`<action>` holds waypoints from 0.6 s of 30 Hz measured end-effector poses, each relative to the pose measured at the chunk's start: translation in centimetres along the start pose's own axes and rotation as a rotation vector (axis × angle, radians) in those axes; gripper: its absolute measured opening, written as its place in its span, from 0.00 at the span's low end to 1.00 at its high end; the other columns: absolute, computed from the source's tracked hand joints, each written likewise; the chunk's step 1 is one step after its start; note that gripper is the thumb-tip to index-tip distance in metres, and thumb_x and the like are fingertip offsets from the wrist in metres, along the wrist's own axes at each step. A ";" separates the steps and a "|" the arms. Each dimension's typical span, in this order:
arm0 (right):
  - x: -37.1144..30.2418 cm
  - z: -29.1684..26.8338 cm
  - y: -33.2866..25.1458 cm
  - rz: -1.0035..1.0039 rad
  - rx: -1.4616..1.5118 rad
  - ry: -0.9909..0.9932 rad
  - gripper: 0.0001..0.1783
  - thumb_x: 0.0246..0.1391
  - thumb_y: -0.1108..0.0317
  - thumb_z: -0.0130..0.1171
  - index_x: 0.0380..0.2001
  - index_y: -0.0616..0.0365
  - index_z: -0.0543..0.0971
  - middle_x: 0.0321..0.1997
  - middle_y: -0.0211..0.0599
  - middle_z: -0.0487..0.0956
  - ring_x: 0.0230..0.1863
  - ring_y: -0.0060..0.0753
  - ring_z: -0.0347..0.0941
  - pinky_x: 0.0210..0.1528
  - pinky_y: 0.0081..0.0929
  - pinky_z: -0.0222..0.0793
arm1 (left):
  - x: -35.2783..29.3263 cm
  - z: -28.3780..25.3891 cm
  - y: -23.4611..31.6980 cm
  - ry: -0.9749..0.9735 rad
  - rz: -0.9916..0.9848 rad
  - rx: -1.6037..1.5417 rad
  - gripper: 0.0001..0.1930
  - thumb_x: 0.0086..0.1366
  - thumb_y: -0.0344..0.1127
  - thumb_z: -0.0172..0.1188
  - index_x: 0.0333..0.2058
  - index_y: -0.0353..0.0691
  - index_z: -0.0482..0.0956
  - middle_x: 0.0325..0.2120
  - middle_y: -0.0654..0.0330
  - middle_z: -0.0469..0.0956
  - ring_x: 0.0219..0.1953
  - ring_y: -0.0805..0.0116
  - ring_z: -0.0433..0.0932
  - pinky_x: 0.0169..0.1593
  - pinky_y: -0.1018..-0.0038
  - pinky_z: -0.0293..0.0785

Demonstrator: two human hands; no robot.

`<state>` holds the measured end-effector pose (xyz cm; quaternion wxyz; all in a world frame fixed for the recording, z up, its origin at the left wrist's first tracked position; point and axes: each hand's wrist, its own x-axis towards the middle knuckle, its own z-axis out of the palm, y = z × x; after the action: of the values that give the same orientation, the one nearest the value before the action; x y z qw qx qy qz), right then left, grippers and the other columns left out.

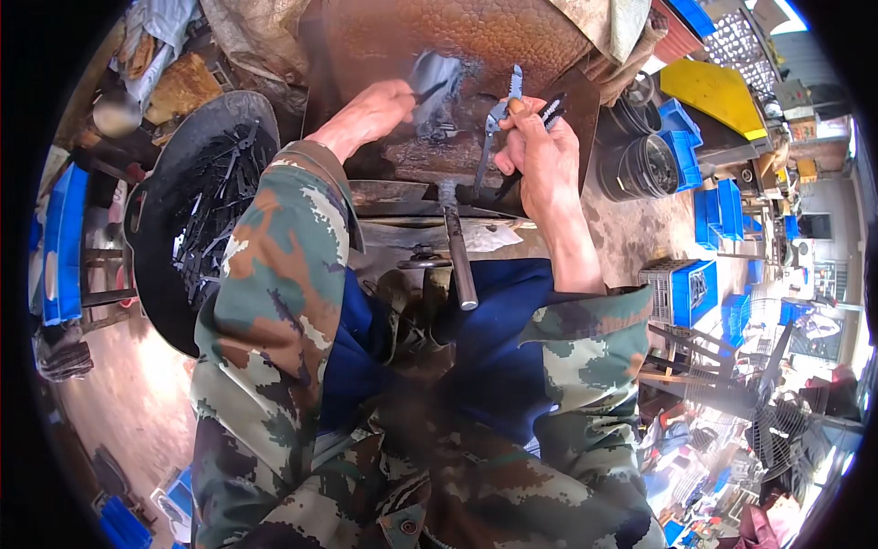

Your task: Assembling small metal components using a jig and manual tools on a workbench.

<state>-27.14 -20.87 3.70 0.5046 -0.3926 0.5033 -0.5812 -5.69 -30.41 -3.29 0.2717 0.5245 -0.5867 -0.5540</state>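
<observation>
My left hand is closed round a thin dark piece whose tip points right, over the brown metal work surface. Beside that tip lies a grey patch, blurred, whose kind I cannot make out. To the right, my right hand grips a grey metal plier-like tool with a toothed upper end and a long lower arm. A dark toothed piece also sticks out by its fingers. Both forearms wear camouflage sleeves.
A black tub with many dark metal strips stands at my left. A metal bar juts toward me from the bench's front edge. Black buckets, blue bins and a fan stand right.
</observation>
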 end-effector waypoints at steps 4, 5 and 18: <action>0.0 -0.8 0.6 -0.016 -0.040 -0.032 0.11 0.61 0.66 0.57 0.39 0.65 0.77 0.24 0.32 0.72 0.15 0.16 0.57 0.18 0.22 0.61 | 0.0 0.6 -0.8 -0.141 0.124 0.348 0.11 0.65 0.32 0.51 0.42 0.37 0.79 0.36 0.60 0.78 0.41 0.67 0.74 0.48 0.72 0.67; 0.0 -0.9 0.7 -0.023 -0.060 -0.026 0.11 0.62 0.65 0.56 0.39 0.64 0.77 0.24 0.32 0.72 0.16 0.16 0.58 0.18 0.21 0.61 | -0.1 0.6 -0.8 -0.159 0.159 0.349 0.12 0.64 0.30 0.52 0.43 0.36 0.80 0.37 0.59 0.78 0.41 0.67 0.74 0.48 0.71 0.68; -0.6 -1.1 -1.4 0.149 0.259 0.004 0.14 0.70 0.61 0.45 0.41 0.63 0.72 0.35 0.43 0.79 0.31 0.37 0.77 0.41 0.36 0.80 | -1.8 0.7 0.9 -0.034 0.412 0.789 0.14 0.61 0.32 0.55 0.44 0.35 0.81 0.38 0.47 0.79 0.44 0.47 0.77 0.50 0.63 0.72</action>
<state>-28.40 -20.09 4.89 0.5918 -0.2848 0.4530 -0.6029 -6.05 -28.67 -2.19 0.1461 0.4511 -0.8498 -0.2304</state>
